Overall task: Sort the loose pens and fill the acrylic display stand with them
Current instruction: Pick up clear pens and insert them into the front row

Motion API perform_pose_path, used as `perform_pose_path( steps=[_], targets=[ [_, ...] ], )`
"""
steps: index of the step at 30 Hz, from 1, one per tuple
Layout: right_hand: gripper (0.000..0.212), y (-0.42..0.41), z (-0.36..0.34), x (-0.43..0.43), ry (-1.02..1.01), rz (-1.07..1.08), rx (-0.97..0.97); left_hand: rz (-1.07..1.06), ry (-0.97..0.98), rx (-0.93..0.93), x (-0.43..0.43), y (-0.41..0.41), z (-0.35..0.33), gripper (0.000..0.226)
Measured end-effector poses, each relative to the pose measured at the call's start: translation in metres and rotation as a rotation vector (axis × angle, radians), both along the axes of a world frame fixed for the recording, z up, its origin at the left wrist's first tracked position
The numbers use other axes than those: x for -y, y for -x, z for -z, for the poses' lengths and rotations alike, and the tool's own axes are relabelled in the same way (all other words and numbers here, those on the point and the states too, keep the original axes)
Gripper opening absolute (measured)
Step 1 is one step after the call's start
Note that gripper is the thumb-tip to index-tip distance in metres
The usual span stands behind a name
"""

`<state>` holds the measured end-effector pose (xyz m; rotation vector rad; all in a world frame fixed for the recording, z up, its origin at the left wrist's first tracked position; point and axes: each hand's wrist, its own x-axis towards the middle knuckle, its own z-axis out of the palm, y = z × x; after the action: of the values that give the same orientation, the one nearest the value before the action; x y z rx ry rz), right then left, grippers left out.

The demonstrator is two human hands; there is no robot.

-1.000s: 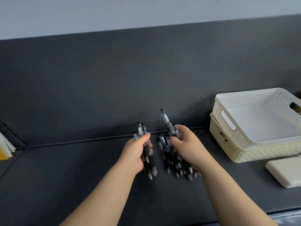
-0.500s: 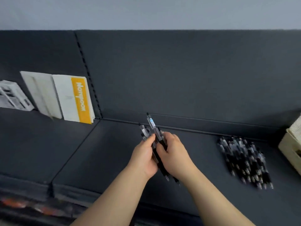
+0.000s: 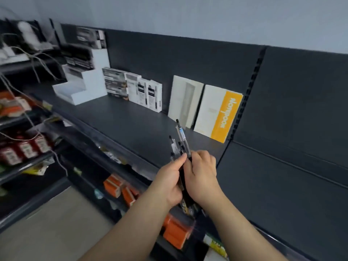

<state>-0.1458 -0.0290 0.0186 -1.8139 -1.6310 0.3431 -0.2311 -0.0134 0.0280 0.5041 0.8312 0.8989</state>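
A dark shelf (image 3: 131, 125) runs across the middle of the frame. The stepped display stand (image 3: 81, 85) is seen on it at the upper left, well apart from the hands. The left hand (image 3: 167, 183) and right hand (image 3: 202, 178) are pressed together at the lower centre, both clamped on one bundle of pens (image 3: 174, 147) whose tops stick up unevenly. A pen could be dropped onto the lower shelves if either grip is loosened in transit. The tallest pen (image 3: 181, 134), gripped only low down, is judged likeliest to slip out.

Pens (image 3: 182, 137) before shelf (image 3: 131, 125); display stand (image 3: 82, 85) left of boxes (image 3: 145, 95).
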Motion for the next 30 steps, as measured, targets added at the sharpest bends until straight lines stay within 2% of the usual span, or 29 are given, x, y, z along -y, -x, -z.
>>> perform_pose_path(
  steps=[3, 5, 7, 9, 14, 19, 23, 25, 30],
  targets=[
    [0.057, 0.06, -0.003, -0.022, -0.005, -0.073, 0.066, -0.083, 0.04, -0.011, -0.019, 0.059, 0.002, 0.024],
    [0.053, 0.094, -0.002, -0.038, 0.004, -0.141, 0.052, -0.133, 0.068, 0.011, -0.029, 0.093, 0.002, 0.028],
    [0.033, 0.124, 0.0, -0.055, 0.017, -0.22, -0.079, -0.185, 0.087, 0.034, -0.04, 0.124, 0.004, 0.029],
    [0.022, 0.154, -0.001, -0.069, 0.071, -0.299, -0.297, -0.242, 0.109, 0.043, -0.052, 0.152, 0.008, 0.028],
    [0.02, 0.212, -0.001, -0.111, 0.214, -0.421, -0.587, -0.359, 0.153, 0.058, -0.093, 0.209, 0.022, 0.033],
    [0.023, 0.267, 0.007, -0.182, 0.357, -0.46, -0.923, -0.538, 0.153, 0.083, -0.153, 0.261, 0.02, 0.028],
    [0.023, 0.305, -0.003, -0.248, 0.357, -0.476, -1.065, -0.656, 0.084, -0.05, -0.215, 0.304, 0.012, 0.024],
    [0.022, 0.319, -0.01, -0.28, 0.329, -0.52, -1.081, -0.711, 0.035, -0.113, -0.242, 0.327, 0.007, 0.019],
    [0.019, 0.362, -0.009, -0.339, 0.341, -0.683, -0.837, -0.771, -0.009, -0.205, -0.282, 0.38, -0.002, 0.013]
  ],
)
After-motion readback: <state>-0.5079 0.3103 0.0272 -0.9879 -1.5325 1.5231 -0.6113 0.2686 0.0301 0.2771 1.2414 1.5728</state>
